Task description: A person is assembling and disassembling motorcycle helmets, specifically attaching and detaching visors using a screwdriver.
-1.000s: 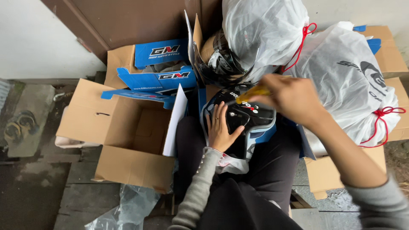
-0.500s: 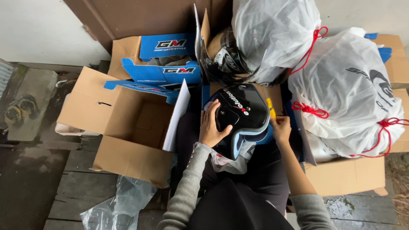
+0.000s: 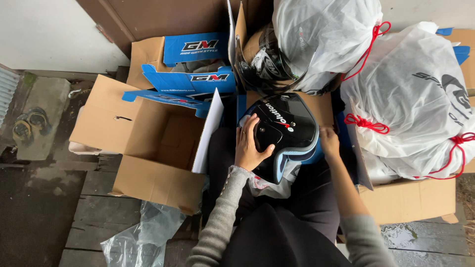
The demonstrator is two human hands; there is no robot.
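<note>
A glossy black helmet (image 3: pixel 287 129) with a pale blue rim rests on my lap, visor side up. My left hand (image 3: pixel 250 144) lies flat on its left side, fingers spread over the shell. On the opposite side, my right hand (image 3: pixel 328 140) grips the helmet's edge. Crumpled clear plastic (image 3: pixel 269 187) sits under the helmet. Both arms wear grey knit sleeves.
An open brown cardboard box (image 3: pixel 148 148) with blue flaps stands to my left. White drawstring bags (image 3: pixel 415 99) with red cords rest on boxes at the right. Another helmet (image 3: pixel 264 64) half in a white bag lies ahead. A clear plastic bag (image 3: pixel 141 237) and sandals (image 3: pixel 27 126) lie on the floor.
My right hand came down from reaching up near the white bags to the helmet's right edge. The helmet turned so its black shell faces up. My left hand stayed on it.
</note>
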